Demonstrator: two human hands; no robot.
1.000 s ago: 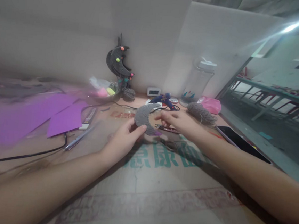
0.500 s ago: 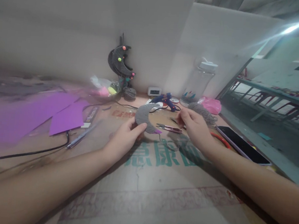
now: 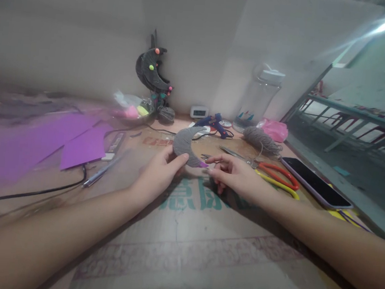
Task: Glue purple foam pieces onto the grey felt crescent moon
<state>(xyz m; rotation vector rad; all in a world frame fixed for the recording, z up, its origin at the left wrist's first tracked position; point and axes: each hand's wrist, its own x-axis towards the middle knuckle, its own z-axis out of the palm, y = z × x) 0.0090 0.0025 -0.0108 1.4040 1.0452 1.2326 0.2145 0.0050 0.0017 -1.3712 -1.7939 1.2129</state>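
Note:
My left hand point(image 3: 166, 169) pinches a crescent point(image 3: 185, 144) wrapped in grey yarn, thumb on the front near its outer edge. A purple tip point(image 3: 203, 165) shows unwrapped at the crescent's lower right end. Close by that tip, my right hand point(image 3: 228, 172) has its index finger and thumb parted and its other fingers curled below. No strand can be made out between them. Snips point(image 3: 205, 157) lie partly hidden behind the right hand. Scissors point(image 3: 279, 175) with orange and yellow handles rest beside it. Behind these lies a skein of grey yarn point(image 3: 262, 140), a loose strand trailing toward me.
A blue glue gun point(image 3: 214, 123), small white clock point(image 3: 199, 112) and clear bottle point(image 3: 259, 98) stand at the back. Dark crescents with coloured balls point(image 3: 153, 71) lean on the wall. Purple sheets point(image 3: 84, 146), a pen point(image 3: 100, 175) and a black cable point(image 3: 32, 198) lie left; a phone point(image 3: 315, 182) right.
My right hand first drew away rightward from the crescent, then came back to its purple tip. The scissors' handles now show. My left hand keeps its hold; the view has shifted slightly.

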